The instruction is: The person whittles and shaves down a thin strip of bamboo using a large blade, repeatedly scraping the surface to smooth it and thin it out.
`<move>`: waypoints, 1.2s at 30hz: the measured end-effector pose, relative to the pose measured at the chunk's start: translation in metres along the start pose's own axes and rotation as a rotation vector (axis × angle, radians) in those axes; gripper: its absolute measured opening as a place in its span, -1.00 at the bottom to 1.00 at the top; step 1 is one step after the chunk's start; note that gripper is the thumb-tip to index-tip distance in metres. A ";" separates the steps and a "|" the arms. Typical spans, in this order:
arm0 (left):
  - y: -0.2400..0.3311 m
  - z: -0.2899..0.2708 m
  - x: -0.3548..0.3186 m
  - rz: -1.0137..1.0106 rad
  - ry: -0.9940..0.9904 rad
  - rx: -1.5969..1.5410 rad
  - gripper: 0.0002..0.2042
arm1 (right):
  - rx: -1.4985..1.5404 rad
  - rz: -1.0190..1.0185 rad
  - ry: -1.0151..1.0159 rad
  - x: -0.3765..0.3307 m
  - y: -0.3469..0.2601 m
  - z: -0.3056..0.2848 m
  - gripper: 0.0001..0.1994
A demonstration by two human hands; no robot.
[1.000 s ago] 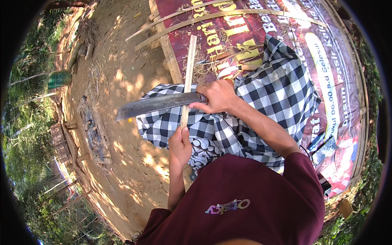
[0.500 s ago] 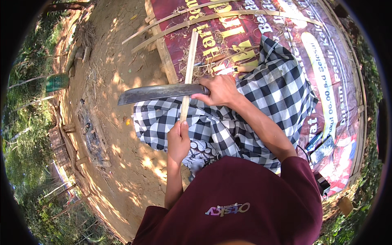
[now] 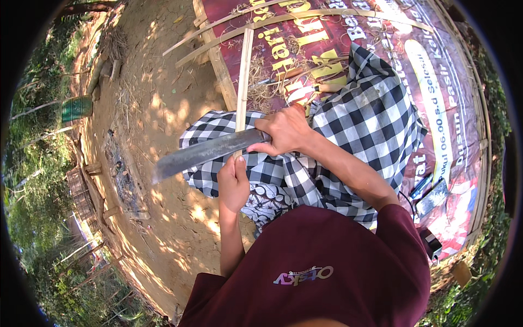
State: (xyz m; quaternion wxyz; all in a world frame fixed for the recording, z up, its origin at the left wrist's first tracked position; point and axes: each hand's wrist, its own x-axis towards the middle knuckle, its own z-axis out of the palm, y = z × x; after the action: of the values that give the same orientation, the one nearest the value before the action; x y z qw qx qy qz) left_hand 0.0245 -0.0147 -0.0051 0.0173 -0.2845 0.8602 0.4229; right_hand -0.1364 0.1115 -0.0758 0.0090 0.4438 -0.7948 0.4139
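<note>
My left hand (image 3: 233, 182) is closed around the near end of a pale bamboo strip (image 3: 243, 82), which points away from me over my lap. In my right hand (image 3: 287, 131) is a machete (image 3: 204, 155), gripped by its handle, which the fingers mostly hide. The broad dark blade reaches left and lies across the strip just beyond my left thumb, its tip lower than the handle end. Under both hands a black-and-white checked cloth (image 3: 359, 125) covers my legs.
Two long bamboo strips (image 3: 305, 20) lie across the printed red banner (image 3: 234, 60) ahead, among curly shavings (image 3: 261, 92). Beyond the cloth lies a knife with a pale handle (image 3: 328, 87). A phone (image 3: 432, 199) rests at the right. Bare earth (image 3: 158, 109) spreads to the left.
The machete has slid down the bamboo strip toward my left hand, and its tip has dropped. My right hand has come nearer; the strip's far end has shifted left and farther away.
</note>
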 end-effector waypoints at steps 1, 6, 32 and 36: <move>0.003 0.003 -0.003 0.008 0.003 0.038 -0.70 | -0.058 -0.041 0.023 0.003 0.010 -0.005 -0.32; -0.002 0.007 -0.032 -0.062 -0.029 0.045 -0.69 | 0.130 0.579 0.112 0.029 0.081 -0.027 -0.28; 0.008 0.007 -0.012 -0.100 -0.015 -0.083 -0.70 | -0.011 0.109 0.057 0.008 0.030 -0.015 -0.36; 0.014 0.008 -0.016 -0.052 -0.033 -0.095 -0.70 | -0.059 -0.190 0.074 0.000 0.011 -0.018 -0.34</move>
State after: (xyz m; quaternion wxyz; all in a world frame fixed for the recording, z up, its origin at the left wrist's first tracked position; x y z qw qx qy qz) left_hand 0.0289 0.0055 0.0035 0.0292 -0.3003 0.8310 0.4672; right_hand -0.1501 0.1262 -0.0712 0.0908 0.5011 -0.7601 0.4037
